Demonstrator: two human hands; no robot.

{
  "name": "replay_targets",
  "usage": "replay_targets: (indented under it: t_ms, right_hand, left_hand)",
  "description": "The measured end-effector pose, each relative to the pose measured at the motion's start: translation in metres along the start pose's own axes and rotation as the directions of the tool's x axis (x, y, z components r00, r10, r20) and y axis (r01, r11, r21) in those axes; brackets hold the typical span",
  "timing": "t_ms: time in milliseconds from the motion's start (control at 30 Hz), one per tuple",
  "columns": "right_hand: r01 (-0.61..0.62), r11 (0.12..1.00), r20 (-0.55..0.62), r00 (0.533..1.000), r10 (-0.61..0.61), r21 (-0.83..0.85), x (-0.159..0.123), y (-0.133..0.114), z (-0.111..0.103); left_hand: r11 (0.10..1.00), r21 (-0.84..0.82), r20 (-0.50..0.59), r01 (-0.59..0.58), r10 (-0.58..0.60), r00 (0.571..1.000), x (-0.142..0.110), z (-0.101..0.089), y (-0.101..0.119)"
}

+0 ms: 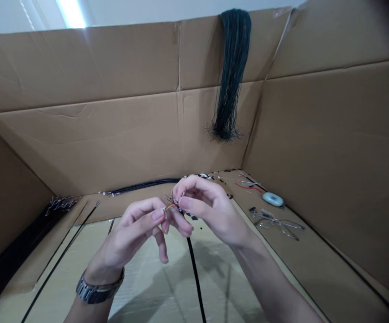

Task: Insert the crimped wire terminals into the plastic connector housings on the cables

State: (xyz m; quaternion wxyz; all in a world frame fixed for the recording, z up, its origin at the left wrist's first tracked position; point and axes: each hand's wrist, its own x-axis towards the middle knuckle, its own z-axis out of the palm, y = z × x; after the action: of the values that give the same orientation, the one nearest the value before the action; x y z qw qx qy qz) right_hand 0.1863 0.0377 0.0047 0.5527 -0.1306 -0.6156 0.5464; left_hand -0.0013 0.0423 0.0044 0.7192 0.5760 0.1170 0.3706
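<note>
Above the work surface, my left hand [143, 222] and my right hand [203, 206] meet at the end of a black cable [196, 273]. Thin coloured wires [170, 207], orange and yellow among them, fan out from that end. My left thumb and finger pinch some of these wires. Close beside them, the thumb and index finger of my right hand are pressed together at the wires, and the fingers partly hide what lies between. From there the cable runs down toward me. A metal watch [98, 289] is on my left wrist.
Cardboard walls [130, 139] enclose the surface. A dark green bundle of thin wires [231, 76] hangs over the back wall. Black cables [19, 251] lie at the left, others [143, 184] at the back. Glasses [277, 220], a pale blue oval case [273, 198] and a red wire [250, 187] lie right.
</note>
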Motion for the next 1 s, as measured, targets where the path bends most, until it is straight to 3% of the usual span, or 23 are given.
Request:
replay_targets:
  t_ms: [233,333,500,700,1000]
  right_hand:
    - [0.034,0.999,0.057,0.998,-0.033,-0.022,-0.008,-0.004,0.001]
    - [0.137,0.98,0.046,0.99,-0.131,-0.144,-0.009,-0.006,0.004]
    - [0.291,0.822,0.062,0.952,-0.3,-0.489,-0.01,-0.017,0.004]
    - [0.368,0.596,0.242,0.928,-0.283,-0.714,-0.022,-0.034,-0.002]
    - [0.32,0.504,0.213,0.942,-0.259,-0.802,-0.025,-0.037,0.005]
  left_hand:
    - [1.0,-0.03,0.03,0.007,-0.006,1.0,-0.004,0.003,-0.001]
    - [1.0,0.0,-0.003,0.008,-0.008,1.0,-0.008,0.005,0.0]
    - [0.995,0.087,-0.018,0.039,-0.037,0.999,-0.012,0.003,0.001]
    - [0.986,0.151,-0.033,0.077,-0.073,0.997,-0.015,0.006,0.0]
    - [0.987,0.127,-0.043,0.094,-0.089,0.995,-0.014,0.012,0.003]
